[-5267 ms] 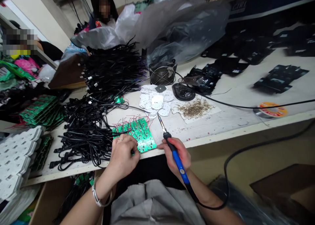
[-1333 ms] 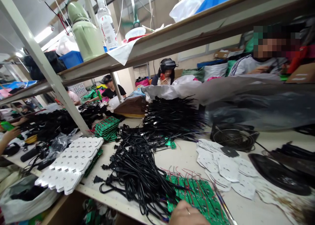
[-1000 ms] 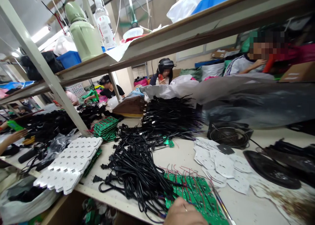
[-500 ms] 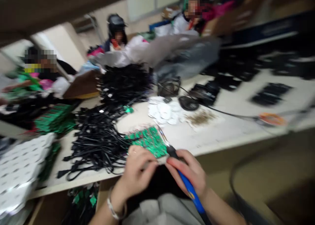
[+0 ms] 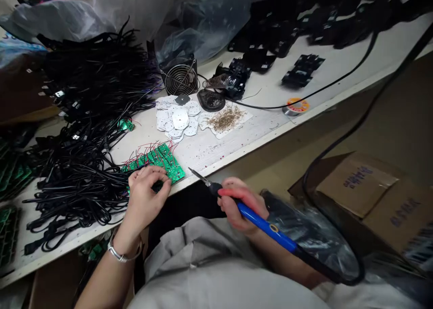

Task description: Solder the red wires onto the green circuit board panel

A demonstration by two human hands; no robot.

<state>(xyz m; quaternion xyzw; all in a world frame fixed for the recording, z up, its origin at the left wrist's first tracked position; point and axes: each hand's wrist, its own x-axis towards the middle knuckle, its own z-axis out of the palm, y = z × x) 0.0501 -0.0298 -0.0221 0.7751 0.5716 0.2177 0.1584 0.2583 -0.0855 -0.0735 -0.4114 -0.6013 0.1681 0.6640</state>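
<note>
In my right hand (image 5: 238, 205) is a blue soldering iron (image 5: 284, 239), its metal tip pointing up and left, just off the table edge and to the right of a green circuit board panel (image 5: 174, 167). Thin red and black wires stick up from the panel. My left hand (image 5: 145, 194) rests at the panel's near edge, thumb and forefinger brought together. What they pinch, if anything, is hidden. Black cables (image 5: 81, 187) lie in a heap beside and partly behind this hand.
Beyond the panel are white plates (image 5: 179, 118), a small fan (image 5: 181, 78), a coiled-spring iron stand (image 5: 216, 82) and a solder spool (image 5: 296, 106). Black housings (image 5: 302, 70) sit farther right. The iron's cord loops on the right above cardboard boxes (image 5: 358, 182).
My view has tipped down and turned right. The soldering iron's tip has come away from over the panel to beyond its right side. My hands are farther apart.
</note>
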